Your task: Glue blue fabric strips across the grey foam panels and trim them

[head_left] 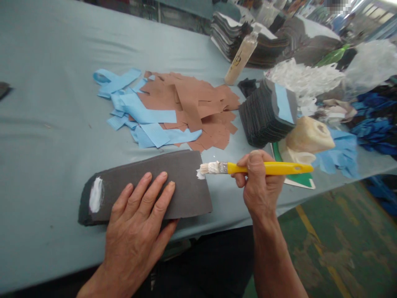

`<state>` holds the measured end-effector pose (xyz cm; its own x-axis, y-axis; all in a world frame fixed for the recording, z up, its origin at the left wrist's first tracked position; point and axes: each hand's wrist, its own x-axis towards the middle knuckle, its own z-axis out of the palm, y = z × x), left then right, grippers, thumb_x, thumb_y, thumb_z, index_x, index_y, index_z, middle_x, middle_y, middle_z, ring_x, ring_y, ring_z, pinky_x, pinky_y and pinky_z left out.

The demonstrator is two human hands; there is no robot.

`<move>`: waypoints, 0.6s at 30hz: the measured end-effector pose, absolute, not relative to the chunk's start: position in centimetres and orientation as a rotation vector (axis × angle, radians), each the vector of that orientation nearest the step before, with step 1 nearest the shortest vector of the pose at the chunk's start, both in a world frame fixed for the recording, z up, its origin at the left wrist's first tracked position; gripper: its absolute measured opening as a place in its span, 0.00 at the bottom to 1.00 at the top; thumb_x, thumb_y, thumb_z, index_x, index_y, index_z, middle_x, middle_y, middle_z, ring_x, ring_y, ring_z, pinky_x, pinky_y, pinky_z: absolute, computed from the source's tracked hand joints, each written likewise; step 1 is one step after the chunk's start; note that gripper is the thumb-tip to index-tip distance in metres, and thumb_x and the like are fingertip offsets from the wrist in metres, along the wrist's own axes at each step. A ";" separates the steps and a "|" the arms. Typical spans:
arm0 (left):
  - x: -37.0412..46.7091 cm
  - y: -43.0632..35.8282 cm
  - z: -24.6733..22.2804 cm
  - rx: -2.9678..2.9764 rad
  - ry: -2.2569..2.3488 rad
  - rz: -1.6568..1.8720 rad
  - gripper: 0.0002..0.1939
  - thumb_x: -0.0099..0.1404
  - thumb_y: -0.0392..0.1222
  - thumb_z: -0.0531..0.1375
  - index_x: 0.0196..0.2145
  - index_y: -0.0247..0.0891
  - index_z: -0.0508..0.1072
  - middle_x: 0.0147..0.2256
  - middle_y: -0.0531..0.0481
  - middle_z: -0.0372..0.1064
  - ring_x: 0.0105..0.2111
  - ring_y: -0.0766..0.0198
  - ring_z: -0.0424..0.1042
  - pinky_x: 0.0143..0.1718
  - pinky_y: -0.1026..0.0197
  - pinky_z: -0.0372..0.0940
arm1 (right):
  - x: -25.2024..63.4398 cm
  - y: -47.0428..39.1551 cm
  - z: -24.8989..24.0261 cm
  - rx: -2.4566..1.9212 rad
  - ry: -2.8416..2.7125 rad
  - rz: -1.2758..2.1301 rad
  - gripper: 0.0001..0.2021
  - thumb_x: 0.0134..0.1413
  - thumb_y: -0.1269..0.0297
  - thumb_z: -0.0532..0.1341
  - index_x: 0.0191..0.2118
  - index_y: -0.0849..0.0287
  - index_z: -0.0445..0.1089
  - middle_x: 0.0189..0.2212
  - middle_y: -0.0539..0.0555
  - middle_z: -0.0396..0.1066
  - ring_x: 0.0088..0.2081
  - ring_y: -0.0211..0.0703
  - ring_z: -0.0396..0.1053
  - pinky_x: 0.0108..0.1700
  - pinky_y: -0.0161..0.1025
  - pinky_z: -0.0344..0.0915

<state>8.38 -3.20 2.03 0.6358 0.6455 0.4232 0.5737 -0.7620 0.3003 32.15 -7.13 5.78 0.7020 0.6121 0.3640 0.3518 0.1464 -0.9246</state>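
A stack of dark grey fabric pieces (186, 182) lies near the table's front edge. My left hand (142, 211) rests flat on its top, fingers spread, with the thumb at the near edge. In my right hand (259, 174) is a paintbrush (273, 168) with a yellow handle, pinched between thumb and fingers. White paste coats its bristles, whose tip touches the right end of the top piece and a small white dab (201, 174) there. A larger white smear (97, 194) marks the stack's left end.
Brown strips (189, 103) and light blue strips (149, 111) lie beyond the stack. A bottle (242, 56) stands behind them. To the right are a dark stack of cut pieces (263, 111), a cut-open cream container (310, 134), a green board (299, 179) and white plastic bags (307, 78).
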 end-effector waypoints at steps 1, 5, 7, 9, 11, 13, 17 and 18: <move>8.4 -3.2 2.0 2.715 1.018 0.781 0.24 0.76 0.46 0.60 0.66 0.40 0.70 0.68 0.40 0.70 0.69 0.43 0.67 0.73 0.42 0.52 | 32.3 -7.1 5.7 -1.459 -0.838 0.222 0.23 0.67 0.44 0.65 0.27 0.56 0.70 0.15 0.41 0.61 0.13 0.31 0.58 0.17 0.31 0.57; 8.4 -3.2 2.0 2.712 1.014 0.789 0.24 0.76 0.47 0.60 0.66 0.40 0.70 0.68 0.40 0.70 0.69 0.43 0.66 0.73 0.42 0.51 | 32.7 -7.4 5.5 -1.468 -0.809 0.202 0.23 0.67 0.44 0.65 0.27 0.56 0.70 0.14 0.41 0.61 0.13 0.31 0.58 0.17 0.31 0.57; 8.4 -3.2 1.9 2.709 1.014 0.793 0.24 0.77 0.48 0.60 0.66 0.40 0.70 0.68 0.40 0.69 0.70 0.43 0.66 0.73 0.42 0.51 | 32.7 -7.6 5.5 -1.471 -0.807 0.203 0.23 0.67 0.44 0.65 0.27 0.56 0.70 0.14 0.41 0.61 0.13 0.31 0.58 0.17 0.31 0.57; 8.4 -3.2 2.0 2.709 1.015 0.794 0.24 0.77 0.48 0.59 0.66 0.40 0.70 0.68 0.40 0.69 0.69 0.43 0.66 0.73 0.42 0.51 | 32.5 -7.7 5.5 -1.464 -0.813 0.218 0.23 0.67 0.44 0.65 0.27 0.56 0.70 0.15 0.41 0.61 0.13 0.31 0.58 0.18 0.31 0.57; 8.4 -3.1 2.0 2.715 1.011 0.794 0.23 0.78 0.49 0.58 0.66 0.40 0.70 0.68 0.40 0.69 0.69 0.43 0.67 0.73 0.42 0.52 | 32.1 -7.6 5.5 -1.452 -0.824 0.239 0.23 0.67 0.44 0.65 0.27 0.56 0.70 0.15 0.41 0.62 0.14 0.31 0.58 0.18 0.31 0.57; 8.4 -3.1 2.0 2.720 1.004 0.792 0.23 0.78 0.48 0.58 0.66 0.40 0.70 0.67 0.40 0.70 0.69 0.43 0.67 0.73 0.42 0.52 | 31.7 -7.4 5.6 -1.439 -0.836 0.256 0.23 0.67 0.44 0.65 0.27 0.56 0.70 0.15 0.41 0.62 0.14 0.31 0.59 0.18 0.31 0.57; 8.5 -3.1 2.0 2.722 1.005 0.790 0.24 0.78 0.49 0.58 0.66 0.40 0.70 0.68 0.40 0.69 0.69 0.42 0.67 0.73 0.42 0.52 | 31.1 -6.9 5.7 -1.419 -0.852 0.283 0.23 0.66 0.43 0.65 0.26 0.56 0.70 0.15 0.41 0.62 0.13 0.31 0.58 0.17 0.31 0.56; 8.5 -3.1 2.0 2.721 1.009 0.793 0.24 0.78 0.49 0.58 0.66 0.39 0.70 0.68 0.40 0.69 0.69 0.42 0.67 0.73 0.42 0.52 | 31.1 -6.9 5.7 -1.418 -0.858 0.296 0.24 0.66 0.43 0.65 0.26 0.56 0.70 0.14 0.41 0.61 0.13 0.31 0.58 0.17 0.31 0.56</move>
